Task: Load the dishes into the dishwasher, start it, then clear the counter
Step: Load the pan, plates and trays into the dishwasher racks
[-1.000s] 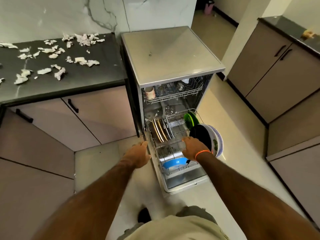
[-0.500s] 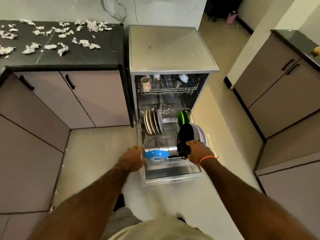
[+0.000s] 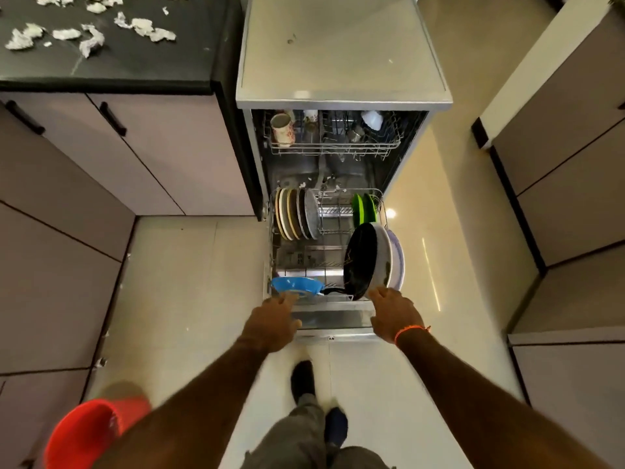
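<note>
Hands at six o'clock of the loaded lower rack (image 3: 326,301): left hand (image 3: 274,321) and right hand (image 3: 394,314) loosely spread, holding nothing, apparently placed to push it into the dishwasher (image 3: 341,99); scraps (image 3: 89,37) litter the surface (image 3: 108,67) at ten o'clock.

The lower rack (image 3: 380,211) of the dishwasher stands pulled out over the open door (image 3: 333,318). Plates (image 3: 297,213) stand on edge in its far left corner, two green plates (image 3: 363,208) at the far right. A black pan (image 3: 360,260) leans against large white dishes (image 3: 389,258) on the right side, and a blue bowl (image 3: 296,286) sits at the near left corner.

The black worktop (image 3: 135,55) carries torn paper scraps (image 3: 88,35).
</note>
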`<act>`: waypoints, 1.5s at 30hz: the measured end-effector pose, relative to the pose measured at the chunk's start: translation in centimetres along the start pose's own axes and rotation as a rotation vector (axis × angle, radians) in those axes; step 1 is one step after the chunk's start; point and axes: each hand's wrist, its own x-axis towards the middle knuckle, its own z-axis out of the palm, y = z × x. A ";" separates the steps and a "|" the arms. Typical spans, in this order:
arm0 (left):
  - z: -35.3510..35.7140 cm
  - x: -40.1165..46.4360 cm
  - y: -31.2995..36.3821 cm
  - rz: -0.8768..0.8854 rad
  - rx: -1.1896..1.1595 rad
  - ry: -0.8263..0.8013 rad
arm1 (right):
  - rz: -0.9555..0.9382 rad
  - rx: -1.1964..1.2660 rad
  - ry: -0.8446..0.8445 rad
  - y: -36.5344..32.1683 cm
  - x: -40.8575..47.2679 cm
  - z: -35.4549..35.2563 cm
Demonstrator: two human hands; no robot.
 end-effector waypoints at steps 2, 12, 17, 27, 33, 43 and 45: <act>2.1 3.4 -0.5 0.014 0.024 -0.012 | -0.017 -0.049 0.021 0.7 3.3 2.3; 16.9 24.4 -3.9 0.135 0.359 0.002 | -0.252 -0.192 0.007 4.1 22.4 18.4; 22.1 29.8 -5.1 0.225 0.586 0.069 | -0.341 -0.312 0.060 4.1 25.2 24.0; 21.3 32.0 -5.4 0.276 0.713 0.115 | -0.378 -0.369 0.102 4.4 26.8 23.9; 17.8 36.6 -3.9 0.199 0.822 0.161 | -0.353 -0.366 0.191 4.6 32.7 21.7; 12.4 45.8 -4.5 0.245 0.818 0.323 | -0.376 -0.356 0.389 5.3 42.8 17.3; 12.1 47.3 -4.7 0.289 0.742 0.391 | -0.371 -0.353 0.437 5.3 45.1 16.2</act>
